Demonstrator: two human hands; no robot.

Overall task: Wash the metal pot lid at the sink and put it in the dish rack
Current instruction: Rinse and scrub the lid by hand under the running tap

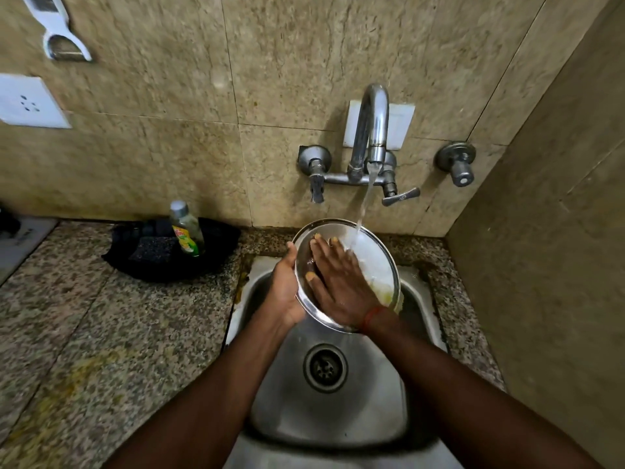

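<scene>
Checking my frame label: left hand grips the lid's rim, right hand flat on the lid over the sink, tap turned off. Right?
One error: the tap is running, not off. The head view shows a stream of water falling from it onto the lid. The rest is right: the left hand grips the rim, and the right hand lies flat on the lid over the sink.
</scene>
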